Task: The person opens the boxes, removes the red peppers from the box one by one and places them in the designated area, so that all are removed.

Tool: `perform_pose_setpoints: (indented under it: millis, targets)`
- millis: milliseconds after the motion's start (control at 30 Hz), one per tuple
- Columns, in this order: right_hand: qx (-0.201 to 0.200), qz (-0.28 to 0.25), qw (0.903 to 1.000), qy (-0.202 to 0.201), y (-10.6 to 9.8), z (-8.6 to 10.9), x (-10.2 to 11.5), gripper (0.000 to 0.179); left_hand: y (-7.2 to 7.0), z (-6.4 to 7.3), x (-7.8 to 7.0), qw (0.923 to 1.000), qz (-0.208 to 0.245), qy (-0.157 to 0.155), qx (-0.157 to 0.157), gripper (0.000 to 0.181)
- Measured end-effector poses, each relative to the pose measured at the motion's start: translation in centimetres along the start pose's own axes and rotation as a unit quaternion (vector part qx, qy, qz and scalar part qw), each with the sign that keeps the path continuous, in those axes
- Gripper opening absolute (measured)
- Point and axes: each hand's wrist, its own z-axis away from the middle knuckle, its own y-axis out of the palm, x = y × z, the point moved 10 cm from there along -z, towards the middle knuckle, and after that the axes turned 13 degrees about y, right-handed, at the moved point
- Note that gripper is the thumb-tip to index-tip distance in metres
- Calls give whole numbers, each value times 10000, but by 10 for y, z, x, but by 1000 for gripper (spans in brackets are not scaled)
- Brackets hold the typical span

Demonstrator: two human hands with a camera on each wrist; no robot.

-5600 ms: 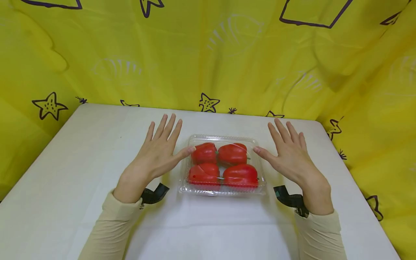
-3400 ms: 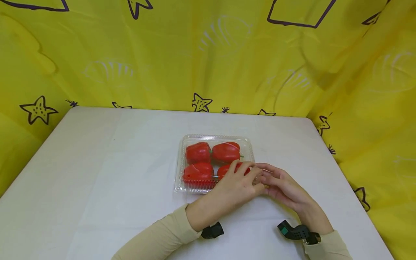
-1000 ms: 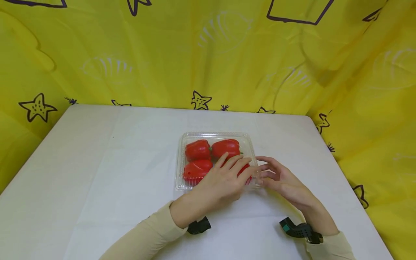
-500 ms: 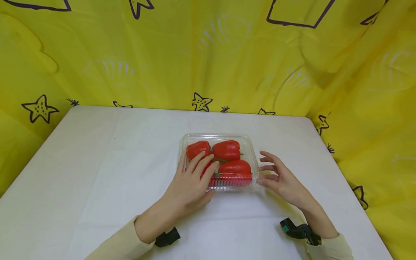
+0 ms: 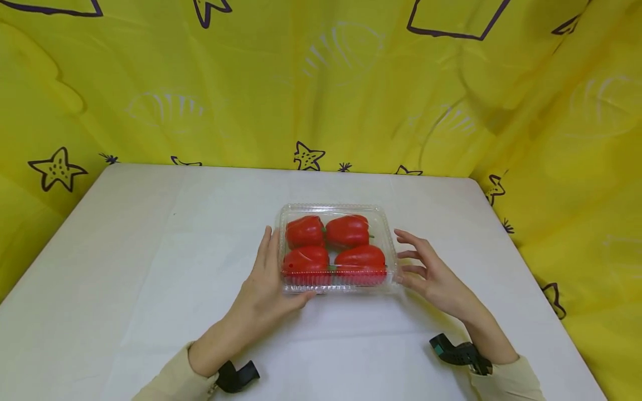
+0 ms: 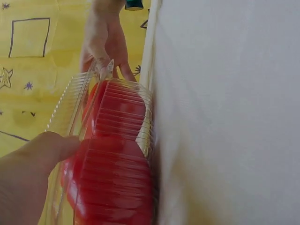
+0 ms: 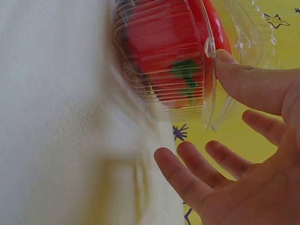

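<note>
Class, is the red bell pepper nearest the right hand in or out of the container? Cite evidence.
In: the right-wrist view shows the red bell pepper through the ribbed plastic container.

Red peppers (image 5: 347, 229), green stems (image 7: 185, 69); white table (image 5: 200, 234); yellow star-patterned curtain (image 5: 241, 83)

Clear glossy plastic container (image 5: 383, 245); smooth, shiny peppers (image 5: 347, 230).

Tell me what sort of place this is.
Probably a makeshift recording booth: a yellow printed curtain behind and beside a white table, and wrist-worn cameras.
</note>
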Motion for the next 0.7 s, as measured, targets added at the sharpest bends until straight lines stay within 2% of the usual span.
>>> perform_pose_setpoints:
  millis: [133, 233, 367, 500, 600, 700]
  targets:
    - [-64, 187, 9998, -85, 0, -1, 3, 88, 4, 1, 12, 9949, 965, -280, -47, 129]
    - [-126, 471, 9985, -264, -1, -2, 10, 92, 6, 1, 16, 9899, 1381, -314, -103, 131]
    - [-59, 927, 9939, -600, -3, -5, 22, 96, 11, 2, 19, 9880, 1487, -404, 71, 127]
    - [87, 1271, 9899, -622, -4, -9, 26, 89, 15, 4, 20, 9861, 1541, -543, 288, 121]
    - [71, 1312, 9894, -622, -5, -11, 26, 84, 16, 5, 19, 9863, 1520, -514, 373, 118]
    - [11, 1222, 9890, -830, -4, -11, 29, 82, 15, 5, 18, 9873, 1460, -473, 400, 115]
